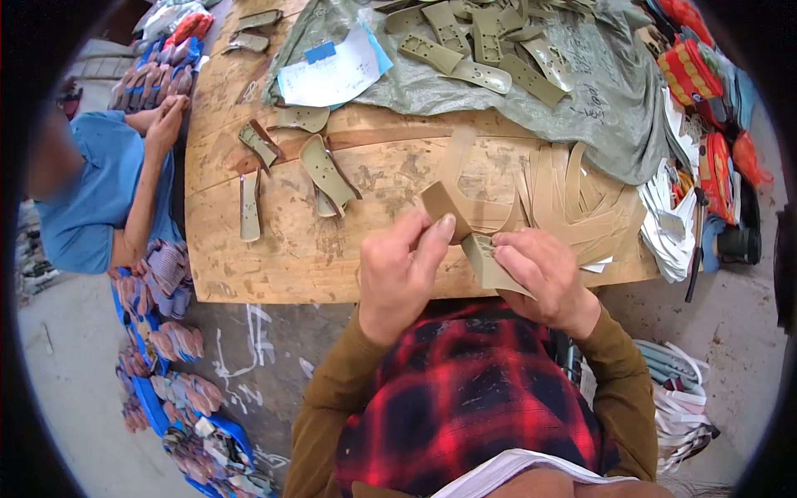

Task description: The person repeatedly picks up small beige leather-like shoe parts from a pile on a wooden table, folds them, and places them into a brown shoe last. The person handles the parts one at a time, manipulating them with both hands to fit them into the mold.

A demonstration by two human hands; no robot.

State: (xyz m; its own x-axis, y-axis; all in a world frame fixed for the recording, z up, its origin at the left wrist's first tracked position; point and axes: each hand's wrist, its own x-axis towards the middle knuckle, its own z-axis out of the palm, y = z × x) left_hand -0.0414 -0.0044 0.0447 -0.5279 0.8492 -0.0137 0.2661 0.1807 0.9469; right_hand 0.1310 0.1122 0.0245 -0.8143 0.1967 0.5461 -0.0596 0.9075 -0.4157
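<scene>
Near the table's front edge, my left hand (397, 270) pinches a brown strip (443, 207) between thumb and fingers. My right hand (544, 270) grips a curved olive plastic piece (491, 267) with small holes. The strip's lower end meets the upper end of the plastic piece; whether they are joined I cannot tell. Just beyond my hands lies a loose pile of tan strips (573, 203), some bent into curves. To the left on the table lie several olive pieces (328, 173), some with dark brown edging.
A heap of olive plastic pieces (486, 37) rests on a grey-green woven sheet (614, 108) at the back. Papers (332, 79) lie on the wooden table (224, 274). At the left sits another person (108, 183) in blue. White strips (671, 224) hang at the right edge.
</scene>
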